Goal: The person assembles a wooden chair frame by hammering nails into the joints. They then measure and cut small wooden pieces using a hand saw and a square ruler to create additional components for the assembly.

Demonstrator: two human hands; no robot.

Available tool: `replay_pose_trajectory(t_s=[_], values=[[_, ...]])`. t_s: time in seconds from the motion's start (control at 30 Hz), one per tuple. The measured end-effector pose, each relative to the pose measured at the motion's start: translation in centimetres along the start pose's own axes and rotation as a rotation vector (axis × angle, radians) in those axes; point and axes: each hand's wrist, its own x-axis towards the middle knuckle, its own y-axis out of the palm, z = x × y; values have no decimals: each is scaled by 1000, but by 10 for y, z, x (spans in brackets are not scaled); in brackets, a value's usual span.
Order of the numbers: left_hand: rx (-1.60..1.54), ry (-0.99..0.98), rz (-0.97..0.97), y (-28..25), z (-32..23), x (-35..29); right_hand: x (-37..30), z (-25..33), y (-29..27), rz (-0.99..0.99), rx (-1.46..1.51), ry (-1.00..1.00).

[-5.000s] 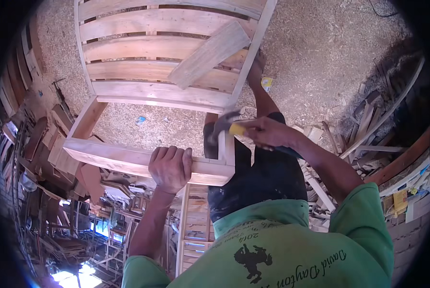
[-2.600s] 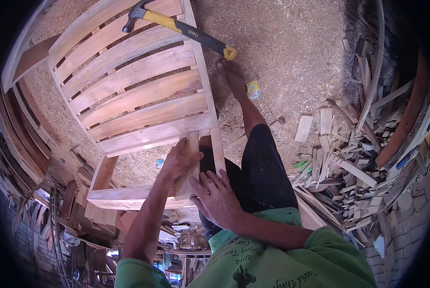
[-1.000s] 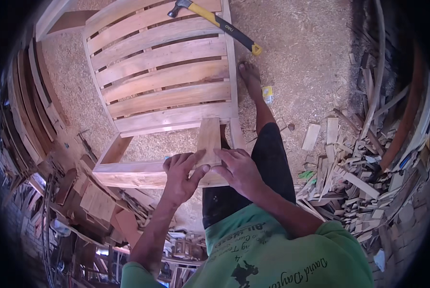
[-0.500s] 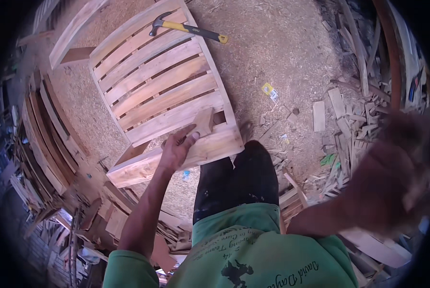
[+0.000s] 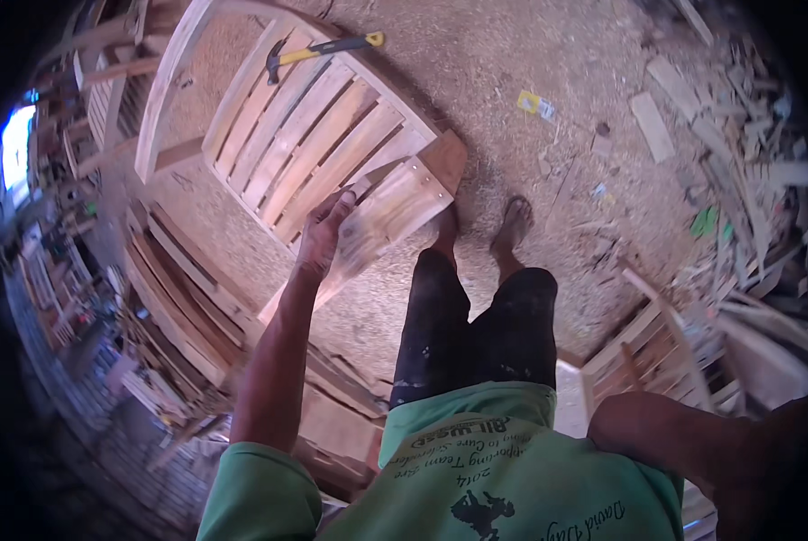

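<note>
My left hand (image 5: 323, 230) is closed at the near end of a slatted wooden panel (image 5: 314, 115), thumb uppermost. In its grip is the end of a small wood block (image 5: 377, 176), partly hidden behind the panel's broad end board (image 5: 390, 216). Several nail heads dot the right end of that board. A claw hammer (image 5: 323, 56) with a yellow and black handle lies across the panel's far end. My right forearm (image 5: 665, 433) reaches to the dark right rim, and the hand is beyond the picture.
Curved boards (image 5: 174, 307) are stacked at the left. A pale arched plank (image 5: 168, 90) stands beyond the panel. Wood offcuts (image 5: 724, 135) pile up at the right, and a wooden frame (image 5: 638, 343) lies right of my legs. Sawdust covers the floor (image 5: 476, 99).
The view has swung, so the panel is tilted more and its end board faces up toward me. My left hand stays at the block. My right hand, blurred at the right before, has left the picture.
</note>
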Motion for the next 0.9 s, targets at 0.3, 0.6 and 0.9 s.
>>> replay_pose_trajectory(t_s=[0.3, 0.6, 0.9], values=[[45, 83, 129, -5, 7, 10, -145, -1, 7, -560, -707, 50], [326, 28, 226, -22, 2, 12, -362, -373, -4, -1399, -339, 418], [125, -53, 275, 13, -9, -6, -249, -627, 87, -1252, 988, 565]])
